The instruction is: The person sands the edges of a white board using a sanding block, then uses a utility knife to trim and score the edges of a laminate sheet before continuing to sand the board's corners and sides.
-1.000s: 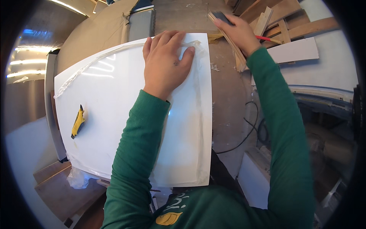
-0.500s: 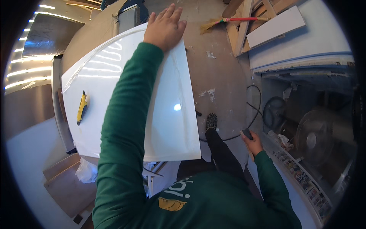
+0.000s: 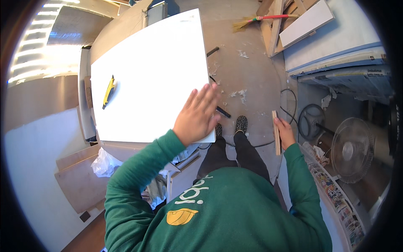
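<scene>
A large white panel [image 3: 151,63] fills the left middle, its surface washed out by glare. My left hand [image 3: 197,115], palm down with fingers stretched, lies at its right edge near the close corner; whether it touches the surface is hard to tell. On the panel's left part rests a yellow and black utility knife [image 3: 109,92]. Away from the panel, low at my right side, my right hand [image 3: 286,133] grips a narrow wooden block [image 3: 276,130] with layered, striped edges.
A pedestal fan [image 3: 350,147] and its round base [image 3: 311,119] lie at the right, a cable nearby. A straw broom [image 3: 252,21] with a red handle leans by wooden framing. White scraps [image 3: 241,95] litter the floor; a plastic bag [image 3: 105,163] sits below the panel.
My left hand has come back from the panel's far corner to its near right edge. My right hand has turned, showing the block's striped side. My view has shifted, and the panel looks brighter.
</scene>
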`<state>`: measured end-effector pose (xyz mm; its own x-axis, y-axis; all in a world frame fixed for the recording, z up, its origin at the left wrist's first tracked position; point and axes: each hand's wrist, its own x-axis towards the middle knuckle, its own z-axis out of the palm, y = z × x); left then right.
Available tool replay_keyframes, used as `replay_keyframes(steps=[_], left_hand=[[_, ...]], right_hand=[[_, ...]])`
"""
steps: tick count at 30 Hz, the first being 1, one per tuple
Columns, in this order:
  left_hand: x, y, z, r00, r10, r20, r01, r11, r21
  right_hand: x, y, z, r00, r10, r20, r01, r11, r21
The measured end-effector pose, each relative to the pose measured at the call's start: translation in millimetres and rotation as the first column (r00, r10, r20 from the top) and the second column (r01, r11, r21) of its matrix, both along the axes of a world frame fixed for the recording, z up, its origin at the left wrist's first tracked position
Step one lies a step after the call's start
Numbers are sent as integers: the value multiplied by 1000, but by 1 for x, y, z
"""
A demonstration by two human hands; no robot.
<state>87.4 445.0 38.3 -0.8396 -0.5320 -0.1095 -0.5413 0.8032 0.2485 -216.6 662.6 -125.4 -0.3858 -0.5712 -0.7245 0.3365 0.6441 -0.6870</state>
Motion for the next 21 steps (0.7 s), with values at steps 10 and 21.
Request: replay_keyframes(steps=[10, 21], left_hand=[[57, 109, 16, 936, -353, 0, 342, 909, 237], [97, -65, -23, 808, 421, -411, -533, 821, -205]], right_hand=[[57, -121, 102, 924, 373, 78, -286, 813, -507], [57, -284, 106, 499, 172, -850, -810, 441, -386]])
